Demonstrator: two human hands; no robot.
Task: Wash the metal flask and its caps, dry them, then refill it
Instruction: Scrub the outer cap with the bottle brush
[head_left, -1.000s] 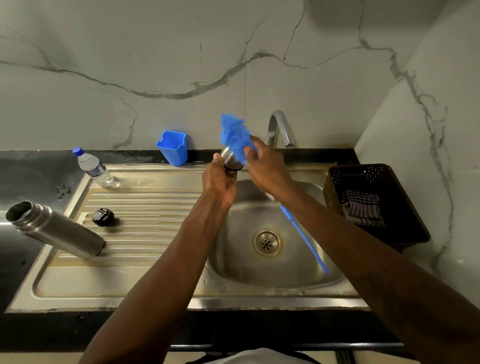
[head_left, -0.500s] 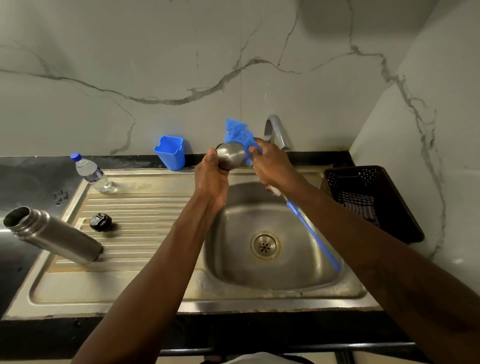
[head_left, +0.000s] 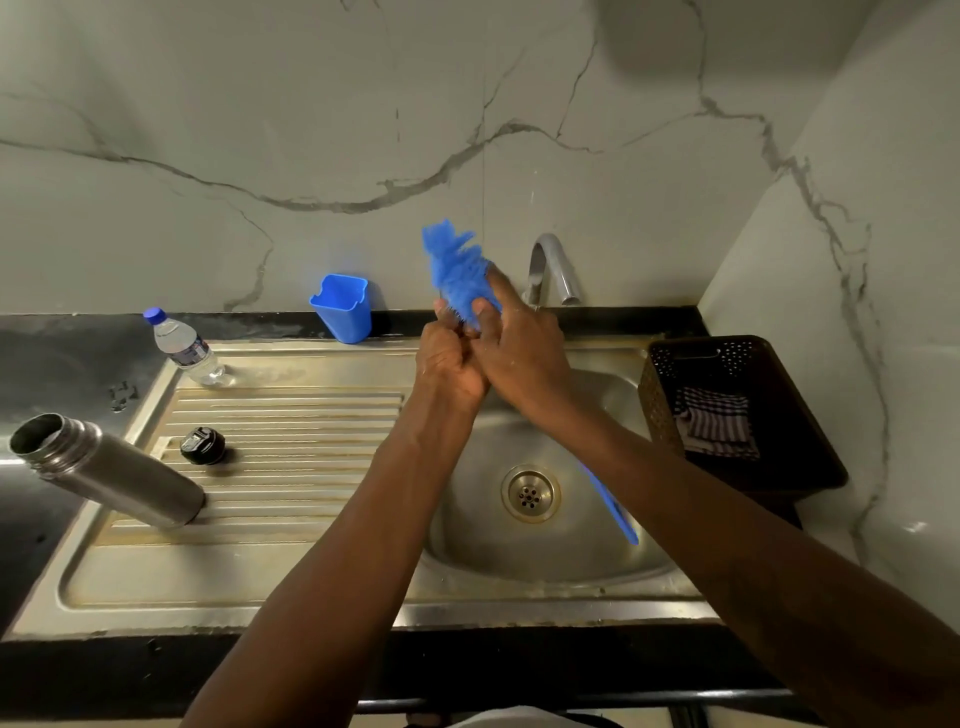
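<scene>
Right hand (head_left: 522, 358) is gripping the blue brush (head_left: 457, 270), forefinger along the bristles. Left hand (head_left: 449, 366) is curling tight beneath them, contents hidden.

sink (head_left: 291, 566): stainless steel, brushed, dull sheen, brownish staining in the drainboard ridges
flask (head_left: 114, 467): brushed metal, satin, smooth
black cap (head_left: 202, 445): plastic, glossy
bottle (head_left: 187, 351): clear plastic, smooth, blue plastic lid
cup (head_left: 343, 306): blue plastic, matt
brush (head_left: 454, 270): blue head, soft, fuzzy; blue plastic handle, smooth
tap (head_left: 550, 265): polished metal, shiny
basket (head_left: 779, 415): dark plastic, perforated walls, low gloss
cloth (head_left: 717, 423): woven fabric, striped, matt
wall (head_left: 311, 130): marble-look, grey veins, smooth, slight gloss
counter (head_left: 41, 364): black stone-look, mottled sheen
</scene>
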